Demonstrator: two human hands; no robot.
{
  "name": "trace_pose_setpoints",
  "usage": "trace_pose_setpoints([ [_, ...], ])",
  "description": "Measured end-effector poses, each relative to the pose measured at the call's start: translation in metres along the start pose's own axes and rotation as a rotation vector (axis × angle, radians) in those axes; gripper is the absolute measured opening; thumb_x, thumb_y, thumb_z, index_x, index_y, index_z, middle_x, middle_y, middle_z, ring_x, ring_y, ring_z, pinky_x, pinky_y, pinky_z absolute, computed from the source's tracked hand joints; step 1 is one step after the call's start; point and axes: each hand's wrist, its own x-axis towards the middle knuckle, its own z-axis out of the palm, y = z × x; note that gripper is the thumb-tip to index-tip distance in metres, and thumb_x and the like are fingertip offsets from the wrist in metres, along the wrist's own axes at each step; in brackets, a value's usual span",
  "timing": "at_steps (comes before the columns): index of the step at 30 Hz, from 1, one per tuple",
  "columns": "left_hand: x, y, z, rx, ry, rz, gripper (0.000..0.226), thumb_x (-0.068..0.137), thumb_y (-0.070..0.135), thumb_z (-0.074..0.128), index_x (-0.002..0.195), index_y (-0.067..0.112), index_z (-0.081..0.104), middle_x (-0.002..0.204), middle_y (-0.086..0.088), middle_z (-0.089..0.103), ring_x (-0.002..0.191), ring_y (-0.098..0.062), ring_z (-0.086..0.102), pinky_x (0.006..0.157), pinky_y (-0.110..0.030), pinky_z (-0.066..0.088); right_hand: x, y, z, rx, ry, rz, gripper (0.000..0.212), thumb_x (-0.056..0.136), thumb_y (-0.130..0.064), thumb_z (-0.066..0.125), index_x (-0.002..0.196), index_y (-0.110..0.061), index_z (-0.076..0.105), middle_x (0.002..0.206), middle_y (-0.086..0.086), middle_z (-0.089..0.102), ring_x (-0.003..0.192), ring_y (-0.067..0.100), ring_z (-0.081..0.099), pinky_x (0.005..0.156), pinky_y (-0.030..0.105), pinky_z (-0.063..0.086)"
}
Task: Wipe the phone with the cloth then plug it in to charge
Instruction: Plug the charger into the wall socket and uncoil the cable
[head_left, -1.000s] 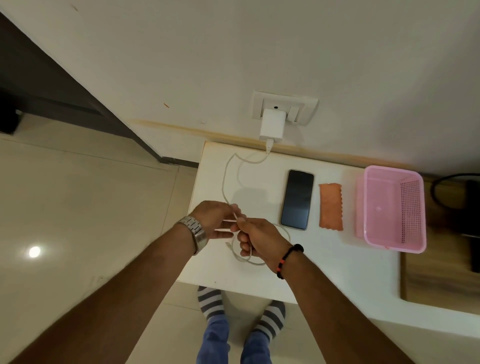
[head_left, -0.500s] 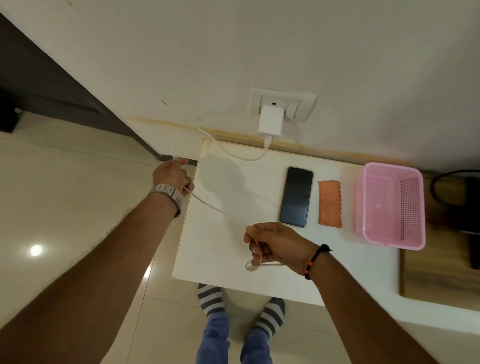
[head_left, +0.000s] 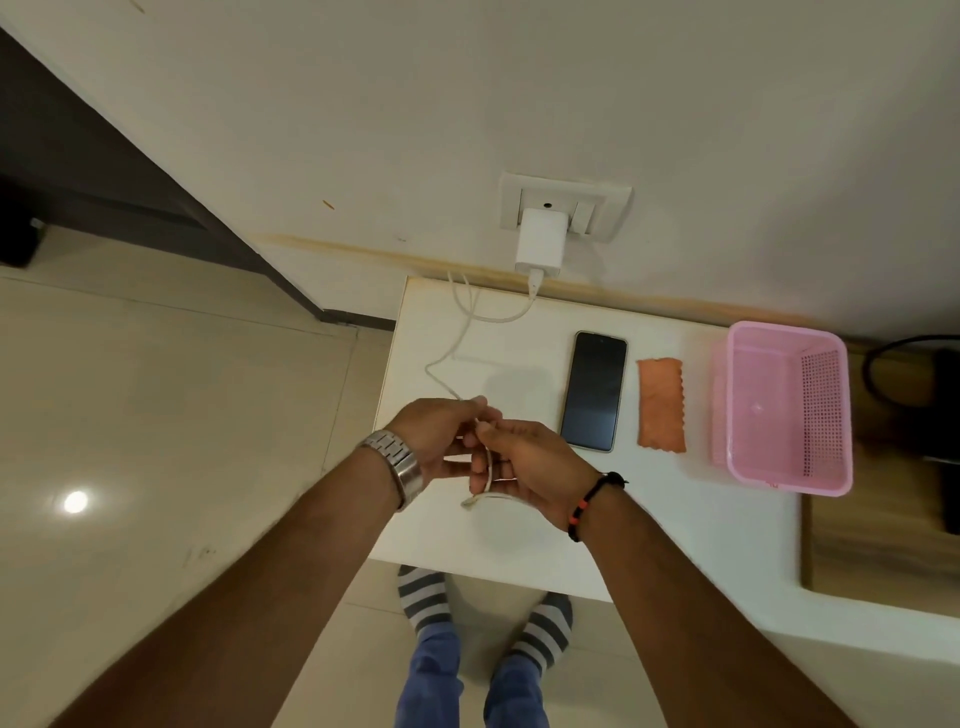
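Observation:
A dark phone (head_left: 595, 391) lies screen up on the white table (head_left: 675, 519), unplugged. An orange cloth (head_left: 661, 404) lies flat just right of it. A white charger (head_left: 540, 243) sits in the wall socket (head_left: 566, 207), and its white cable (head_left: 457, 338) runs down across the table to my hands. My left hand (head_left: 436, 436) and my right hand (head_left: 530, 467) meet left of the phone, both pinching the cable. A loop and the cable's free end (head_left: 470, 503) hang below my right hand.
A pink plastic basket (head_left: 789, 410) stands at the table's right side, beside the cloth. A wooden surface (head_left: 883, 551) with a dark cable lies further right. Tiled floor spreads to the left, and my striped socks show under the table's near edge.
My left hand, which had pulled the cable out past the table's left edge, has come back to meet my right hand. The cable now hangs slack again.

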Motion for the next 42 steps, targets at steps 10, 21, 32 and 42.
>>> trace_pose_setpoints([
  [10,0.026,0.013,-0.013,-0.149,0.293,0.037,0.036,0.103,0.037,0.057,0.098,0.006,0.076,0.081,-0.008,0.076,0.057,-0.022,0.074,0.052,-0.032,0.060,-0.014,0.005,-0.012,-0.576,0.215,-0.229,0.043,0.100,-0.048,0.051,0.076,-0.018,0.071,0.055,-0.013,0.052,0.057,0.009,0.049,0.064,0.024,0.044],
  [21,0.050,-0.018,-0.063,0.088,0.625,-0.047,0.031,0.097,0.020,0.044,0.117,-0.001,0.057,0.092,-0.015,0.064,0.062,-0.029,0.062,0.060,-0.035,0.057,-0.013,0.005,-0.035,0.451,0.544,-0.241,0.019,0.102,-0.024,0.055,0.094,-0.012,0.066,0.067,0.003,0.061,0.065,0.017,0.061,0.073,0.035,0.059],
  [32,0.021,-0.032,-0.023,0.637,0.914,0.576,0.057,0.080,0.025,0.083,0.124,0.007,0.052,0.121,-0.015,0.058,0.103,-0.030,0.059,0.077,-0.041,0.053,-0.007,0.021,-0.040,0.121,0.744,-0.241,0.018,0.100,-0.020,0.057,0.093,-0.008,0.067,0.079,0.009,0.066,0.075,0.018,0.067,0.085,0.039,0.057],
  [42,0.067,-0.011,0.074,0.547,0.188,0.420,0.035,0.100,0.022,0.055,0.133,0.013,0.064,0.132,-0.008,0.065,0.116,-0.027,0.065,0.102,-0.045,0.056,-0.006,0.030,-0.084,-0.202,1.074,-0.311,0.040,0.100,-0.029,0.052,0.063,-0.023,0.040,0.058,-0.004,0.041,0.055,0.012,0.042,0.056,0.026,0.036],
])
